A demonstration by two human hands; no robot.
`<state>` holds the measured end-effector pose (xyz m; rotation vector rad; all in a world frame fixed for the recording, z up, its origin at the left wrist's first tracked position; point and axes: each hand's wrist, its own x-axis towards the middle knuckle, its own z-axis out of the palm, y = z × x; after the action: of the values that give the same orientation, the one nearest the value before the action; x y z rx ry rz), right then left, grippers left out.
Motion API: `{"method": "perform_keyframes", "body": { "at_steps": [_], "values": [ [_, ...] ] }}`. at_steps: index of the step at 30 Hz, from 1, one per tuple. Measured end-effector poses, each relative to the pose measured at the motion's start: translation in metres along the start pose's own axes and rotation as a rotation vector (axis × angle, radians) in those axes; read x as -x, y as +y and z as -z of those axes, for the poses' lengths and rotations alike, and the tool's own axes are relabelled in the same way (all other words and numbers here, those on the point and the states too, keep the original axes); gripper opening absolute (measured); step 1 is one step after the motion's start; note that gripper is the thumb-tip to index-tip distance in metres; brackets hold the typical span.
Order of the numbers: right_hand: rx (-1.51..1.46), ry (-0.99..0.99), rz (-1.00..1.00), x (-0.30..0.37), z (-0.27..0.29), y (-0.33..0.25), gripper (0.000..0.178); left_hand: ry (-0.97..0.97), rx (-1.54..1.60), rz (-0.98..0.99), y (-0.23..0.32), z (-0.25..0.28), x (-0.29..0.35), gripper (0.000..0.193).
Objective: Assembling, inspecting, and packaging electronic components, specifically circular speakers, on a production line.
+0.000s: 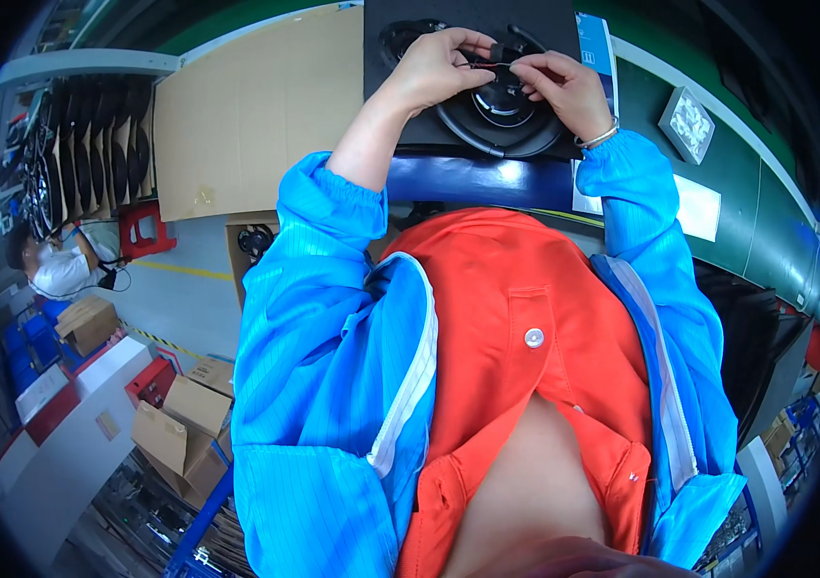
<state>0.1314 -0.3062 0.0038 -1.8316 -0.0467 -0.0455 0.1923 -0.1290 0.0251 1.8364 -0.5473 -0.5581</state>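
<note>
Black and glossy, a round assembly (504, 106) is positioned beneath both hands, and a thin wire (503, 65) is held above its upper part. The wire handling is judged to be in progress: the assembly is already set down on a black mat (472, 13), while the wire is not yet released. Whether either wire end is joined to the assembly cannot be told at this size.

By the left hand (437, 72), the wire is pinched between thumb and forefinger, the hand being only slightly open. By the right hand (566, 91), the wire is pinched likewise at the fingertips, with the other fingers curled loosely. The two sets of fingertips are held near each other, apart by a short span of wire.

The near side of the assembly is bordered by a curved black tube (498, 152). A second dark round part (408, 40) is partly hidden behind the left hand. A bracelet (599, 137) is worn on the right wrist.

Farther out, a cardboard sheet (251, 111) is placed to the left, and a blue-and-white package (598, 53) to the right. Beyond the package, a clear-topped box (689, 125) is rested on a green surface (754, 197).
</note>
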Motion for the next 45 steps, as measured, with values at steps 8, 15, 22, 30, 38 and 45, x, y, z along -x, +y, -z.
{"method": "perform_keyframes", "body": {
  "at_steps": [8, 15, 22, 30, 38, 45],
  "values": [
    [0.190, -0.088, 0.160, -0.005, 0.006, -0.001, 0.017, -0.032, 0.036, -0.003, -0.004, 0.003, 0.000, 0.036],
    [0.117, -0.013, 0.171, 0.000, 0.000, 0.002, 0.020, -0.016, 0.082, -0.034, -0.007, 0.002, -0.002, 0.035],
    [0.176, 0.061, 0.227, 0.001, -0.001, 0.007, 0.017, -0.023, 0.064, -0.042, -0.005, 0.002, -0.005, 0.035],
    [0.007, 0.042, -0.018, -0.003, 0.001, 0.016, 0.020, -0.054, 0.060, -0.019, -0.003, 0.000, -0.005, 0.033],
    [-0.038, 0.053, -0.036, -0.006, 0.001, 0.023, 0.022, -0.079, 0.223, 0.121, 0.012, -0.002, -0.007, 0.025],
    [-0.009, 0.054, -0.056, -0.004, 0.002, 0.017, 0.022, -0.063, 0.209, 0.138, 0.019, -0.003, -0.007, 0.021]
  ]
}}
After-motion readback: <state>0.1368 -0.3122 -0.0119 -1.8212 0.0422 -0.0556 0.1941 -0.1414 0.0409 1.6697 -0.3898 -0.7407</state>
